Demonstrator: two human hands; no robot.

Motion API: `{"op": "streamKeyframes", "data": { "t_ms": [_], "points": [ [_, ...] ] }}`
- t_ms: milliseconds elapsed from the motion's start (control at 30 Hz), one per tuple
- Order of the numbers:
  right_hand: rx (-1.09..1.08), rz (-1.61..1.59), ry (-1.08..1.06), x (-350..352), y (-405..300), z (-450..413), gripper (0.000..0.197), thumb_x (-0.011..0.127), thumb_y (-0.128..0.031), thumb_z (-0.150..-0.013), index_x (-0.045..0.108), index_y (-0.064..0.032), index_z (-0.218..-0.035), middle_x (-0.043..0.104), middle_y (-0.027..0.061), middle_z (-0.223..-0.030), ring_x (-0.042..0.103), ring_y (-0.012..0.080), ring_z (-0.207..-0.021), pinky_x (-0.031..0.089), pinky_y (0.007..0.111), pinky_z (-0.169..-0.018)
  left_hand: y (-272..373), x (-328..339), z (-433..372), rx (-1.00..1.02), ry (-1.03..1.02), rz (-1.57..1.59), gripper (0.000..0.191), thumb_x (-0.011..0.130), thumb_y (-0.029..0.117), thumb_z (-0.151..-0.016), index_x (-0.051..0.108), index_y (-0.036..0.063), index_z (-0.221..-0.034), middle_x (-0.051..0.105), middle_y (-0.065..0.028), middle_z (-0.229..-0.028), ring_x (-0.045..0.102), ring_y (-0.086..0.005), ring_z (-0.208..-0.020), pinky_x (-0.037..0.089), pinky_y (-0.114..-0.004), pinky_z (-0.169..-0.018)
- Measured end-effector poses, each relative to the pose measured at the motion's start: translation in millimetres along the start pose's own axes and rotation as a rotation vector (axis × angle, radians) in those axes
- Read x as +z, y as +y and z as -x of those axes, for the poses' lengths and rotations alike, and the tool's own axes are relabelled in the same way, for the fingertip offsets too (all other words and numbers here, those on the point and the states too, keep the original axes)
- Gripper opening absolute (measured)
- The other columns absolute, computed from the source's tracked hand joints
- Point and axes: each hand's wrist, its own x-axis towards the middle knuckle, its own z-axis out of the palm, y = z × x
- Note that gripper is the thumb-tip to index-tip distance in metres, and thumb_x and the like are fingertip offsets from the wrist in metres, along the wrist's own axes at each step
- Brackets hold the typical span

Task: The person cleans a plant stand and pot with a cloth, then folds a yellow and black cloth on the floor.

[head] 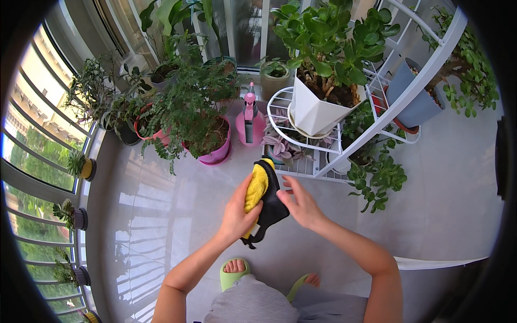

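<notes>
My left hand (237,216) grips a folded microfiber cloth (273,206), yellow and fluffy on one face and black on the other. The thumb presses across its yellow side, and a small white tag shows near the lower end. Just right of the cloth, my right hand (303,205) has its fingers apart and slightly bent. Its fingertips are very close to the black edge; whether one touches is hard to tell. Beyond the cloth stand a pink spray bottle (250,121) and a fern-like plant in a magenta pot (214,147).
A white metal plant rack (359,143) rises at the right, carrying a jade plant in a white faceted pot (317,109) and a blue-grey pot (416,95). Small potted succulents (83,165) line the barred window at left. Green slippers (230,278) are on the tiled floor (181,202).
</notes>
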Motion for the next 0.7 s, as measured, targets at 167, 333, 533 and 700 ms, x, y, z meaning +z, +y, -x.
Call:
{"op": "streamKeyframes", "data": {
  "t_ms": [167, 333, 533, 700],
  "points": [
    [0.116, -0.224, -0.036, 58, 65, -23, 0.050, 0.061, -0.023, -0.090, 0.051, 0.0010, -0.134, 0.065, 0.0214, -0.121, 0.064, 0.0317, -0.113, 0.049, 0.038, -0.096, -53, 29, 31, -0.150, -0.153, 0.410, 0.084, 0.069, 0.020, -0.090, 0.020, 0.0064, -0.158, 0.051, -0.0259, -0.142, 0.052, -0.0388, -0.129, 0.039, -0.042, -0.110],
    [0.134, -0.019, 0.117, 78, 104, -46, 0.051, 0.063, -0.018, -0.085, 0.054, -0.0014, -0.132, 0.064, 0.0226, -0.123, 0.064, 0.0384, -0.107, 0.050, 0.042, -0.094, -118, -6, -12, -0.158, -0.130, -0.066, 0.053, 0.066, 0.024, -0.093, 0.051, 0.0039, -0.140, 0.064, -0.0177, -0.127, 0.061, -0.0322, -0.116, 0.050, -0.042, -0.094],
    [0.162, 0.701, 0.191, 134, 131, -48, 0.074, 0.073, -0.042, -0.080, 0.048, -0.0106, -0.142, 0.031, 0.0155, -0.158, 0.041, 0.0343, -0.133, 0.043, 0.053, -0.098, -123, 2, -118, -0.036, 0.251, 0.002, 0.051, 0.067, 0.023, -0.092, 0.052, 0.0005, -0.135, 0.055, -0.0226, -0.134, 0.055, -0.0362, -0.122, 0.048, -0.043, -0.097],
    [0.049, 0.845, 0.053, 159, 120, -53, 0.085, 0.081, -0.036, -0.074, 0.043, -0.0123, -0.146, 0.028, 0.0133, -0.160, 0.043, 0.0306, -0.129, 0.049, 0.051, -0.091, -117, 24, -189, 0.178, 0.373, -0.250, 0.053, 0.069, 0.030, -0.091, 0.054, -0.0018, -0.131, 0.045, -0.0268, -0.143, 0.047, -0.0403, -0.129, 0.041, -0.044, -0.107]
  ]
}}
